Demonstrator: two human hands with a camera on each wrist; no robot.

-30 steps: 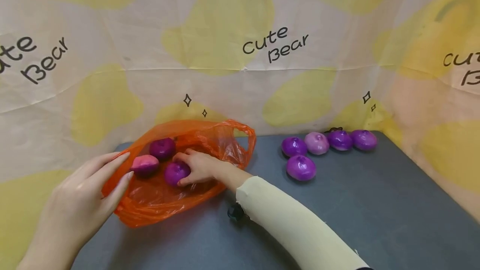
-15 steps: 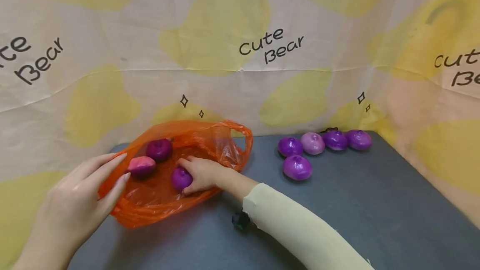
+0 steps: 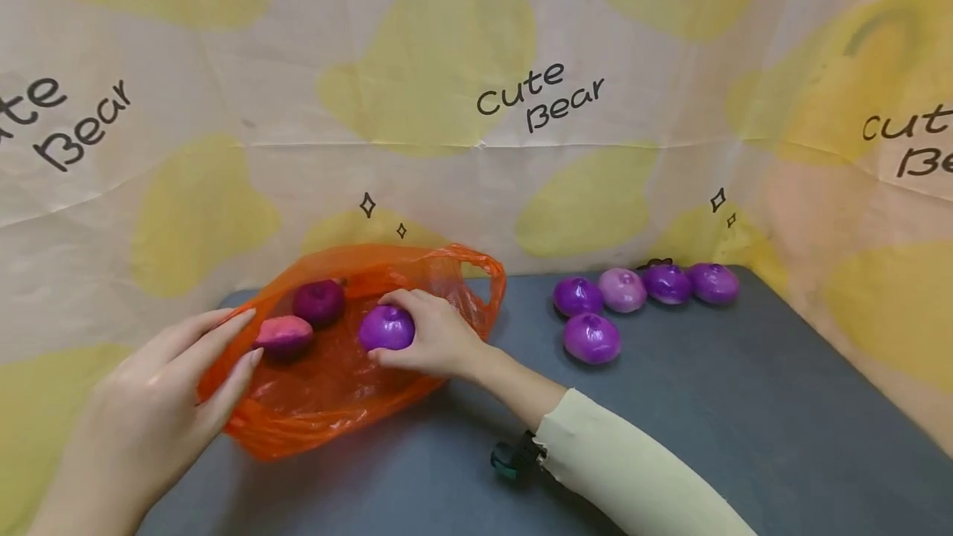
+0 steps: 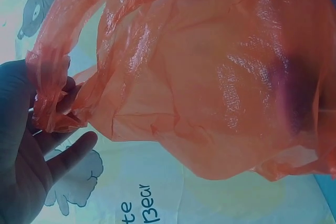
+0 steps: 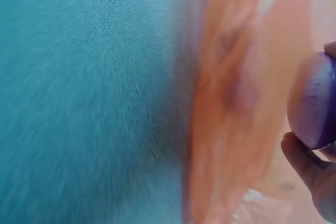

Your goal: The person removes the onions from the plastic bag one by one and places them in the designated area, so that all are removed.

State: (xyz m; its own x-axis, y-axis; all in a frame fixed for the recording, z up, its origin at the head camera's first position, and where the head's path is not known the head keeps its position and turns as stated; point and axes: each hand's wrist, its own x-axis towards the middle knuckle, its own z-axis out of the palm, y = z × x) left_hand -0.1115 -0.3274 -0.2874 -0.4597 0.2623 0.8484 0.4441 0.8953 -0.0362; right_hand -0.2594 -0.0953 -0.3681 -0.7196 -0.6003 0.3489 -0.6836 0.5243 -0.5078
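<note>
Broadly, a printed cloth backs a grey table, where an orange bag gapes. Apart from each other, the left hand holds the bag's edge in its fingers and the right hand grips a purple onion at the opening. The bag's handle stands between that and five loose onions. Inside lie a dark round piece and a pink-topped piece.
</note>
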